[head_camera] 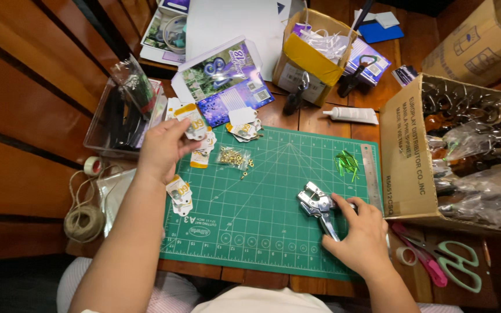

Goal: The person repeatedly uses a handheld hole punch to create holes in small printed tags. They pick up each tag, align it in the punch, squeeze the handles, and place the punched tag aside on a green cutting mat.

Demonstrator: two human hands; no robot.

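Two hands are working apart: left hand point(162, 148) is pinching a tag point(195, 123), right hand point(359, 233) is grasping the punch point(318, 207); loose eyelets point(234, 157) near the mat's point(262, 232) far left risk scattering if brushed.

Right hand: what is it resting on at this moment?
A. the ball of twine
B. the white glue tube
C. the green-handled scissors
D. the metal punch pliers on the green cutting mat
D: the right hand lies over the metal punch pliers on the green cutting mat; the scissors, glue tube and twine lie untouched elsewhere.
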